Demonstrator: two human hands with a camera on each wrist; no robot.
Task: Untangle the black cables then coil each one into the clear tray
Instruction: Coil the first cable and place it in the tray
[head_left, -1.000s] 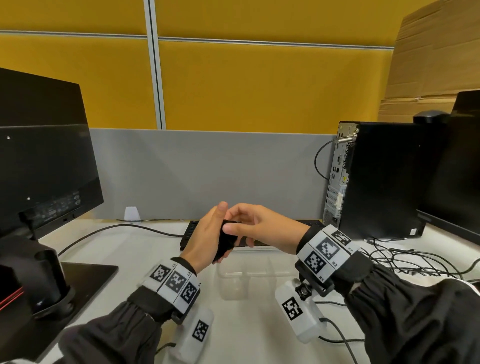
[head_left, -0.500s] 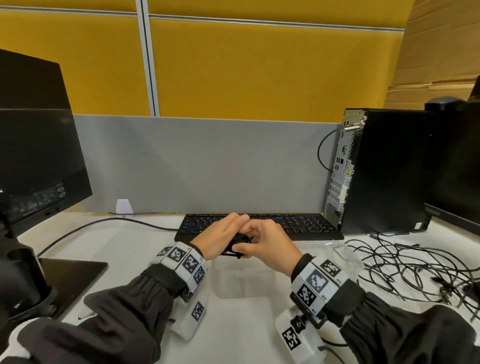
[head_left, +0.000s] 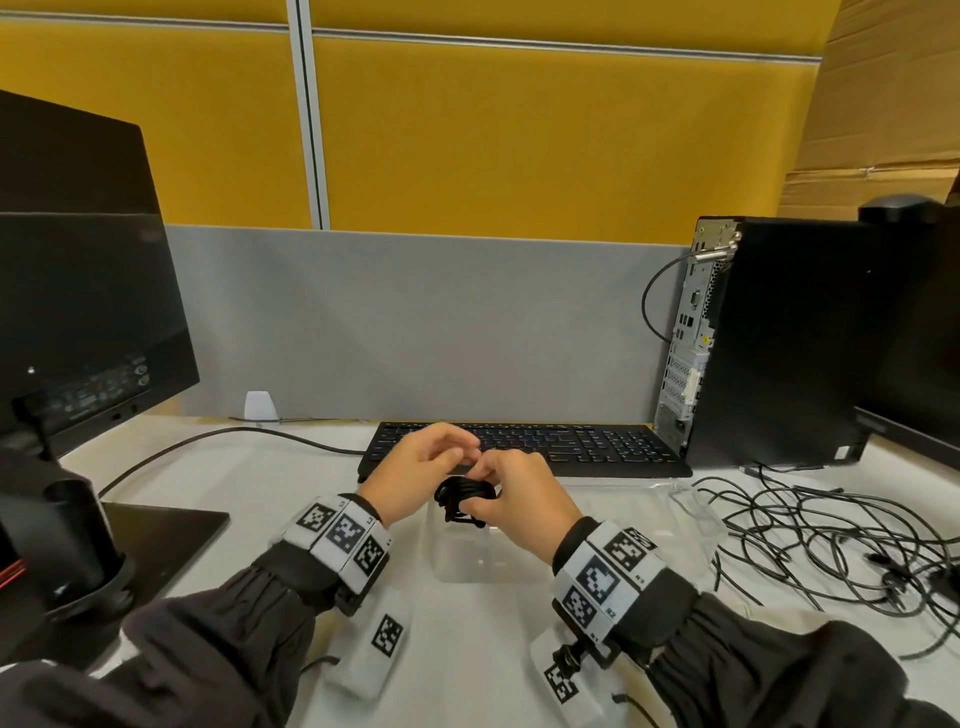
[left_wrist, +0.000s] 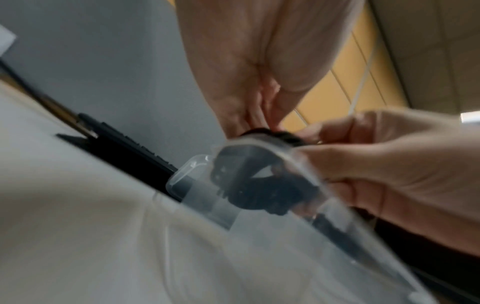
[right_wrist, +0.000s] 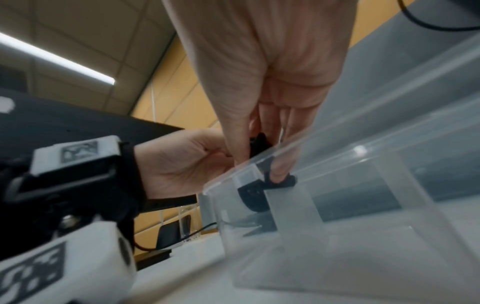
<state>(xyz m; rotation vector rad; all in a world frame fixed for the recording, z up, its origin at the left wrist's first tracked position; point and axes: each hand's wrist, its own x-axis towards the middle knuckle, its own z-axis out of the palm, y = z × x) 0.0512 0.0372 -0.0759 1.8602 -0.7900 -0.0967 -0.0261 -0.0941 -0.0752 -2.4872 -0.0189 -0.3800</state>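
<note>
A small coiled black cable (head_left: 461, 500) hangs between my two hands just over the near left corner of the clear tray (head_left: 488, 578). My left hand (head_left: 464, 457) pinches the top of the coil (left_wrist: 270, 131) with curled fingers. My right hand (head_left: 485, 501) grips the coil's right side, one fingertip hooked through a loop (right_wrist: 279, 174). Seen through the tray's wall (left_wrist: 197, 185), the lower part of the coil (right_wrist: 253, 198) dips below the rim (right_wrist: 324, 131). A tangle of loose black cables (head_left: 831, 540) lies on the desk to the right.
A black keyboard (head_left: 571, 447) lies right behind the tray. A computer tower (head_left: 779, 343) stands at the back right and a monitor (head_left: 78, 312) with its stand at the left. One black cable (head_left: 208, 441) runs from the keyboard towards the monitor.
Both hands have come down from chest height with the coil, which now sits at the tray's rim. The head view has tilted down and shows more of the desk.
</note>
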